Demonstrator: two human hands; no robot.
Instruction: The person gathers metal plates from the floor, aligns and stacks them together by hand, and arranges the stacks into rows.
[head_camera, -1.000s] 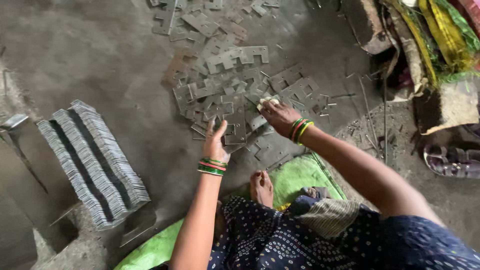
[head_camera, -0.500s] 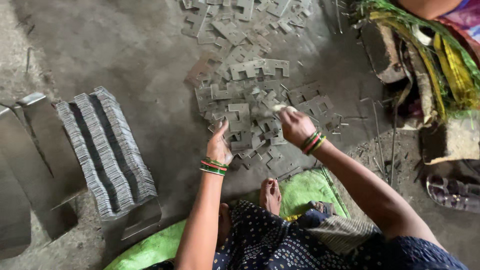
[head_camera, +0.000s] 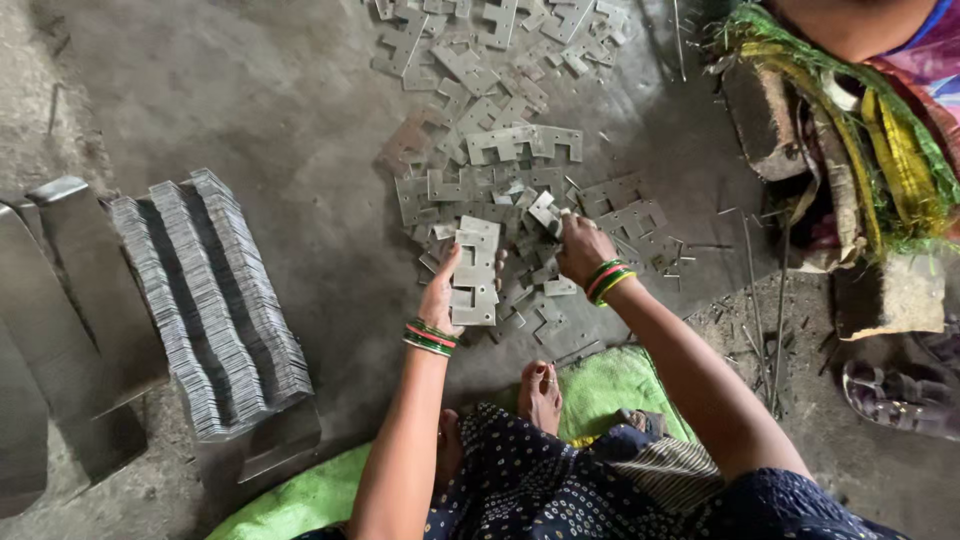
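Stamped metal plates being gathered from a floor pile

A stack of notched plates (head_camera: 475, 275) is gripped in the left hand (head_camera: 442, 295); a single plate (head_camera: 543, 210) is pinched by the right hand (head_camera: 583, 248), to be aligned onto it.

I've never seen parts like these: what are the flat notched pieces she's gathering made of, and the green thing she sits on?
The notched pieces look like thin stamped sheet metal, probably steel: dull grey, flat, sharp-cut edges, some rusty brown. The left hand holds a stack of them. The green mat looks like soft cloth or plastic sheeting; it wrinkles.
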